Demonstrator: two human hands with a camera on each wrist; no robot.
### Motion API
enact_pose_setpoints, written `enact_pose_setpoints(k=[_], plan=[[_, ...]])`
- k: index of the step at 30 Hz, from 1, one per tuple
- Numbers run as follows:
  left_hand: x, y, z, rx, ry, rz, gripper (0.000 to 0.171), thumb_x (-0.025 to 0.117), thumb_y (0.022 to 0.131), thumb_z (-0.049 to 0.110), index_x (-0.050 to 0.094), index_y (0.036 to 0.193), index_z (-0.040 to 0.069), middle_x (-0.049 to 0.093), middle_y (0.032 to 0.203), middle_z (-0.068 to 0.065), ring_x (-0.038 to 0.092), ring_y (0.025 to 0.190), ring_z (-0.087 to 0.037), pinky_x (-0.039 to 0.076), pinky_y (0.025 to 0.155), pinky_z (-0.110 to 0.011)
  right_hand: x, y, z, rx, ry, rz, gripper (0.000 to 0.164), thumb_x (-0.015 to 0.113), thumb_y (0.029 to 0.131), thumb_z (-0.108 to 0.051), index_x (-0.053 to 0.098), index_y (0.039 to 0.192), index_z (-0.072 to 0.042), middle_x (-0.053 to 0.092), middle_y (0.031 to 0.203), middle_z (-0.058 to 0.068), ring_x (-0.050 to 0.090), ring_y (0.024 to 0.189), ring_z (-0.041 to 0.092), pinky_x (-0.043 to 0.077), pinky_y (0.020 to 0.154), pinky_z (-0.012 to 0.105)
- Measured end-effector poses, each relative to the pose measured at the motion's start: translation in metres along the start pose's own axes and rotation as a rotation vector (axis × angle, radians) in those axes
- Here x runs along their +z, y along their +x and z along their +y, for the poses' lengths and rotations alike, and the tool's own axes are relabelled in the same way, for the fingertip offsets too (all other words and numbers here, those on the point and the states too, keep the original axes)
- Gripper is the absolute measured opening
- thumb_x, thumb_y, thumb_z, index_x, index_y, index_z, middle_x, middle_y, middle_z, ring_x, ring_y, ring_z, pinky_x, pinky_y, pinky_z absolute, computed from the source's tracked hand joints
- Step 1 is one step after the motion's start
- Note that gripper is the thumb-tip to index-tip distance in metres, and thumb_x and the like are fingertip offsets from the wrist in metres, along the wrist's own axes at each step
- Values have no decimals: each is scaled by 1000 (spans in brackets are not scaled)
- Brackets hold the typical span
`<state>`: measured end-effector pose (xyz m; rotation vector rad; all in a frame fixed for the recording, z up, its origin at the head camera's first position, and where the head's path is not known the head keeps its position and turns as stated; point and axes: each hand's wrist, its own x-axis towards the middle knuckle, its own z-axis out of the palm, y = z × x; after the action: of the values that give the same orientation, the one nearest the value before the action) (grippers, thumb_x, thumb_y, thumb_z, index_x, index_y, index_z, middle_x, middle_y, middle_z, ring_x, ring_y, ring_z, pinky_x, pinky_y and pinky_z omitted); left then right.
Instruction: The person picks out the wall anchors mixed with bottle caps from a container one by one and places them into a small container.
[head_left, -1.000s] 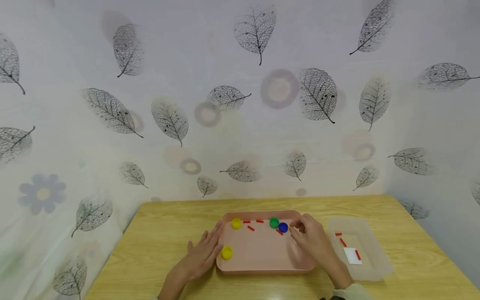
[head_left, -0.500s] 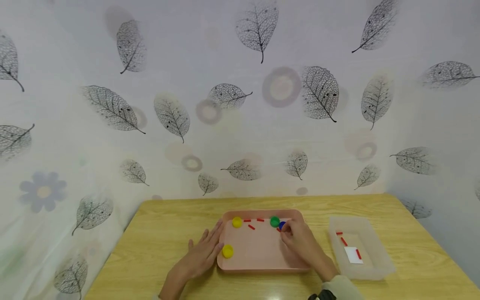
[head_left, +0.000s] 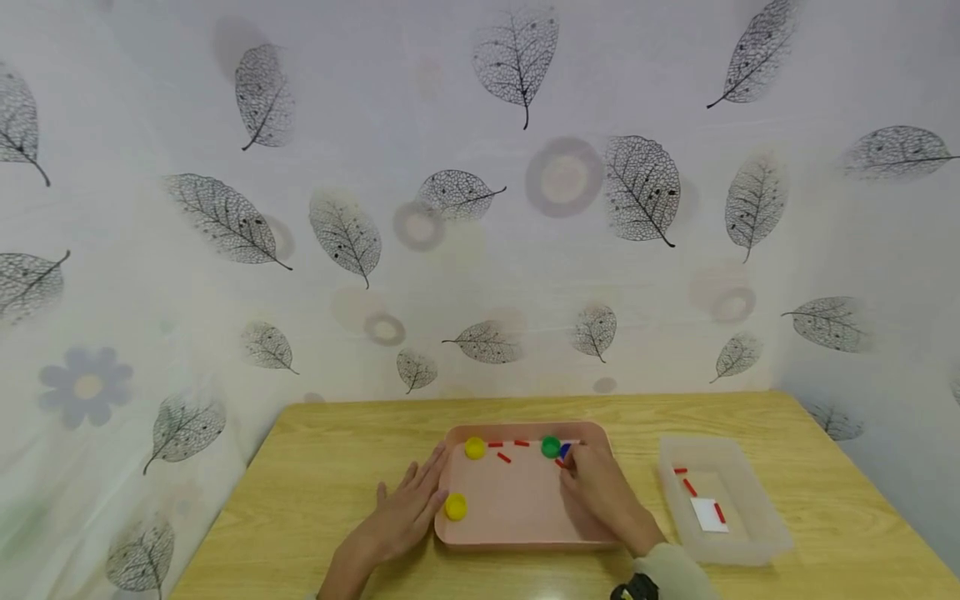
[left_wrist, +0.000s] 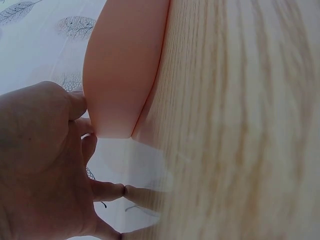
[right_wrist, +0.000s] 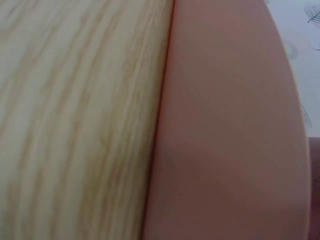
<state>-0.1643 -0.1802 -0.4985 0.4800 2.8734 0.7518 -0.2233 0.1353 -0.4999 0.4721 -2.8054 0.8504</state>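
My left hand [head_left: 408,510] rests against the left wall of a shallow pink tray [head_left: 517,521], fingers extended; in the left wrist view its fingers touch the tray's outer side. My right hand [head_left: 603,492] reaches over the tray's right side, its bent fingertips at a round blue cap [head_left: 566,450] that they partly cover. Whether they pinch anything is hidden. A green cap [head_left: 551,447] sits beside the blue one, and a short red stick [head_left: 560,463] lies just below them. Two yellow caps, one at the back left [head_left: 475,448] and one at the front left [head_left: 456,507], stand in the tray.
Several other red sticks [head_left: 504,457] lie near the tray's back wall. Right of the tray is a translucent box [head_left: 757,533] containing red sticks and a white card [head_left: 708,515]. The wooden table [head_left: 337,450] meets a leaf-patterned backdrop [head_left: 480,250].
My right hand has moved left from beside the blue cap until its fingers partly cover it, and has stayed there over the last half second. The left hand keeps its place.
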Motion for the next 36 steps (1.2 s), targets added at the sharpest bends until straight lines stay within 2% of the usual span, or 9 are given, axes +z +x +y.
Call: enact_pose_setpoints(k=[5,11,18,28,36], plan=[[-1,0,1,-2,-4,-7,56,24,103,45,7,154,27,6,158,10,20,138,-43,3,90,-82,3,0,-1,-44,-17,40,19,71,77,1,59,65,-9,52,62,-6,44,59,7,43,56,23],[-2,0,3,0,5,-3,56,25,103,45,9,154,26,7,158,10,21,138,-43,4,90,-82,6,0,-1,-84,-18,85,16,71,74,5,63,66,-6,55,65,-4,51,66,10,46,59,24],[-2,-1,2,1,7,1,56,25,103,45,9,154,27,7,158,9,21,137,-43,4,90,-82,7,-2,-3,-78,-50,72,16,71,73,1,60,66,-9,51,71,-4,47,73,13,45,68,31],[-2,-1,3,6,-7,0,55,24,104,44,7,154,27,7,159,8,20,137,-44,3,89,-82,1,-7,-5,-173,-24,141,20,75,71,-5,56,70,-12,48,73,-7,42,72,10,42,64,26],[-2,0,4,-7,-2,-2,56,24,103,45,8,154,28,8,158,8,20,138,-43,3,90,-81,-12,-17,-11,-93,19,97,16,72,77,-8,58,77,-16,54,82,-7,49,74,7,47,64,21]])
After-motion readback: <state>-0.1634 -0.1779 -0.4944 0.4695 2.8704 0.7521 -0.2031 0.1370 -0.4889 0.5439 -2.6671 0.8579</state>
